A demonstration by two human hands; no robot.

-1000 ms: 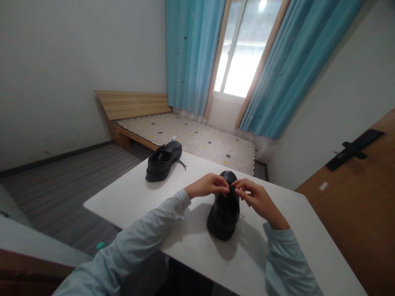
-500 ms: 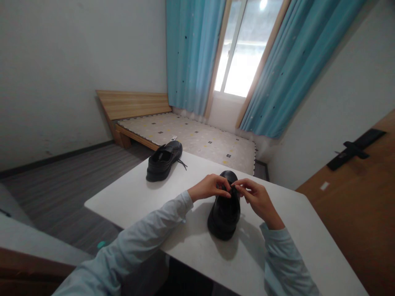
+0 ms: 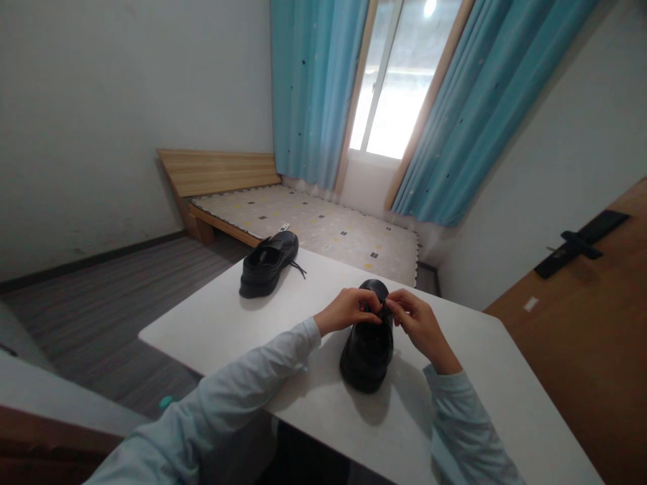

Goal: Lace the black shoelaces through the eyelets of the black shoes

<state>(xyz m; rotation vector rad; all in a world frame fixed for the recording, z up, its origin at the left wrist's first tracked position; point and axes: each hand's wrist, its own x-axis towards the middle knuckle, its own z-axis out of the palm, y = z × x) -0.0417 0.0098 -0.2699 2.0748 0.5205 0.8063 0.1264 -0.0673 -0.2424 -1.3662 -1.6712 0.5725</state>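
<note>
A black lace-up shoe [image 3: 368,360] rests on the white table with its heel toward me and its toe pointing away. Over its lacing, my left hand [image 3: 352,308] comes in from the left with thumb and fingers pinched on the shoelace. From the right, my right hand [image 3: 412,320] pinches at the same spot, its fingertips close to the left ones. The lace between them is dark and barely shows against the shoe. Farther left, the matching black shoe [image 3: 267,265] sits on the table, its loose lace ends [image 3: 299,269] trailing to the right.
The white table [image 3: 202,323] has rounded corners. Beyond it stand a bed with a patterned mattress [image 3: 323,222] and a wooden headboard [image 3: 220,168]. Blue curtains [image 3: 318,87] flank a bright window. A wooden door [image 3: 571,330] with a black handle is at the right.
My left hand has shifted slightly right over the lacing, and my right hand has moved a little, still pinching. Both shoes have stayed in place.
</note>
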